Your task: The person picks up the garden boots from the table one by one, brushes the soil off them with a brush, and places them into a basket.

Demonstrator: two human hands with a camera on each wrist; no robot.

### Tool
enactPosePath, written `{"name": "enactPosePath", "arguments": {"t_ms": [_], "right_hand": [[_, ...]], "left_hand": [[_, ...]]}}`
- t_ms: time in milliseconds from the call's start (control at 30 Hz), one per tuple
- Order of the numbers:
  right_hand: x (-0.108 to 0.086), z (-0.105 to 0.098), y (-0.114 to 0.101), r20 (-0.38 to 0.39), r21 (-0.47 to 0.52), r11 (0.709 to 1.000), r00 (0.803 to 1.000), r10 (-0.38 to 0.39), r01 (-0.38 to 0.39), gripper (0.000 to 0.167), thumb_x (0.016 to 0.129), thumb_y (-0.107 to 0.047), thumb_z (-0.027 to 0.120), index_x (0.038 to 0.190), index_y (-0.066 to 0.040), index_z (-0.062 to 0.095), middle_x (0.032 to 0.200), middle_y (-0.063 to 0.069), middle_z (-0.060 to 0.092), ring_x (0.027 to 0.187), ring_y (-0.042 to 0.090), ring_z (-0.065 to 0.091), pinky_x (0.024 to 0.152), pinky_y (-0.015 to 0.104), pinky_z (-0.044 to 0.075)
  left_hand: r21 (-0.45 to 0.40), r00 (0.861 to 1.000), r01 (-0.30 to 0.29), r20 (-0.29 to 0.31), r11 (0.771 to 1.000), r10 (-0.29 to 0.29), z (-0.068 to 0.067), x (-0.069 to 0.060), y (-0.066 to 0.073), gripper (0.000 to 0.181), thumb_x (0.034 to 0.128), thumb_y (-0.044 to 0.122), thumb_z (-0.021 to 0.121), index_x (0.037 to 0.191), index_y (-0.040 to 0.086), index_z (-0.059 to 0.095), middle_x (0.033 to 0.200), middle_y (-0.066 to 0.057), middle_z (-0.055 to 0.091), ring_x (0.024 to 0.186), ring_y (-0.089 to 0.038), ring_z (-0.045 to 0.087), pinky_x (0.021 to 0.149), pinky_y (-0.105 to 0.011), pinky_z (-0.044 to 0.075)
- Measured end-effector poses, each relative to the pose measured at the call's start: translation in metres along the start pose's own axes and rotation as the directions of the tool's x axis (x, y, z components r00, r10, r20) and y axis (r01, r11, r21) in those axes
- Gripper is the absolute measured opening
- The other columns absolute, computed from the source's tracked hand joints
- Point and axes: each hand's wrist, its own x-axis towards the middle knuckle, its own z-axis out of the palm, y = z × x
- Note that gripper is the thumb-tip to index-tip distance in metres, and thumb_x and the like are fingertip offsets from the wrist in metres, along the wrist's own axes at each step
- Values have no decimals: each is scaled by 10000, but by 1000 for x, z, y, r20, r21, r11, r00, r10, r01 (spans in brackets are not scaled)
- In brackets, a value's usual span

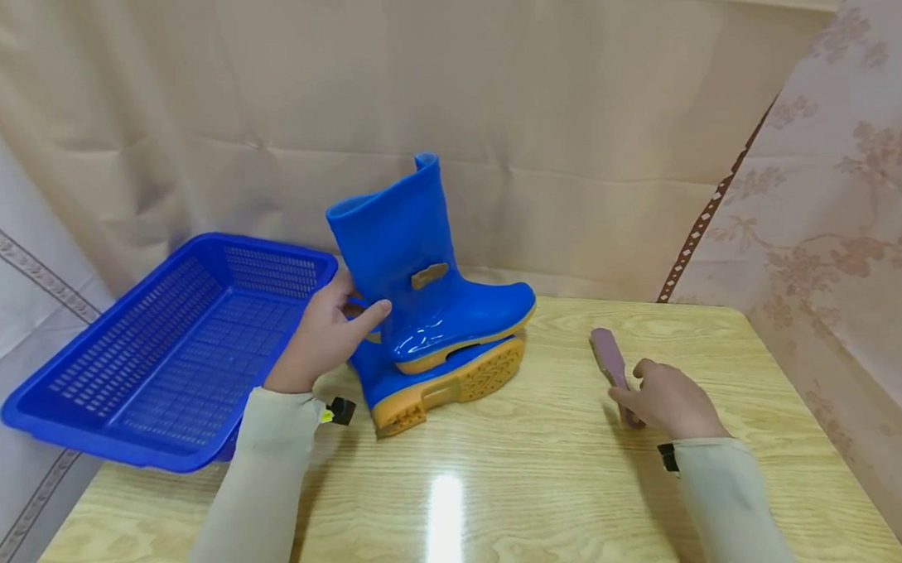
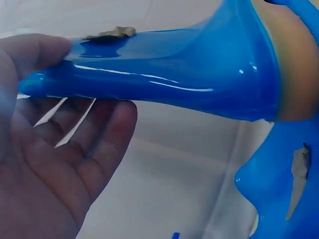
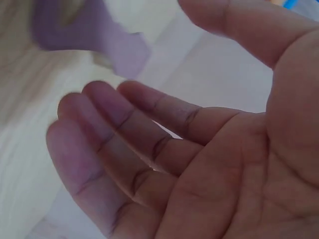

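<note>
My left hand [image 1: 318,332] grips the shaft of a blue rubber boot [image 1: 401,250] from its rear side. In the left wrist view, the thumb lies on one side of the boot [image 2: 159,74] and the fingers on the other. A brown, mud-like patch [image 1: 430,275] marks the shaft. Under this upright boot lies a second blue boot [image 1: 455,393] on its side, its yellow sole facing outward. My right hand [image 1: 671,398] is beside a purple brush-like tool [image 1: 608,355] on the table. The right wrist view shows its fingers [image 3: 134,134] loosely bent, apart from the blurred tool [image 3: 104,35].
To the left stands a blue mesh basket [image 1: 200,348], close by my left forearm. The table [image 1: 533,486] has a wood-grain top. A beige cloth [image 1: 504,106] hangs behind it, and a floral cloth [image 1: 852,243] hangs at the right.
</note>
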Motion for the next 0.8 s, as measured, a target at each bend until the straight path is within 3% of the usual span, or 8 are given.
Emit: {"name": "enactPosePath", "arguments": {"t_ms": [167,300,667,800], "right_hand": [[6,8,7,24,26,999,999,38,-39,331,955,-309,695,978,19,661,845,95,681,776,259,587,692,455,506],[10,16,11,18,61,997,999,42,-43,230,946,-247,693,875,-36,634,728,36,625,685,218,544,609,360,414],[16,19,17,-34,128,992,999,-6,10,158,962,-145,655,888,-6,637,720,49,630,662,205,553,607,342,433],[14,10,7,-115,192,978,992,-57,79,157,1001,-146,628,997,10,643,750,45,682,673,200,581,632,352,451]], "left_hand": [[24,1000,9,-20,1000,-9,-1,-1,8,629,1023,283,671,1543,126,354,1359,-135,616,1187,-303,621,938,-516,564],[33,999,2,-43,999,-1,0,-2,12,616,1020,277,676,1549,133,395,1324,-124,619,1203,-299,606,920,-532,572],[56,999,-3,-48,998,5,0,-3,14,600,1034,246,652,1564,140,391,1293,-115,617,1174,-287,611,897,-521,589],[47,999,12,-41,999,-10,0,-4,18,594,1035,232,647,1557,124,385,1269,-127,605,1176,-321,610,898,-526,588]]}}
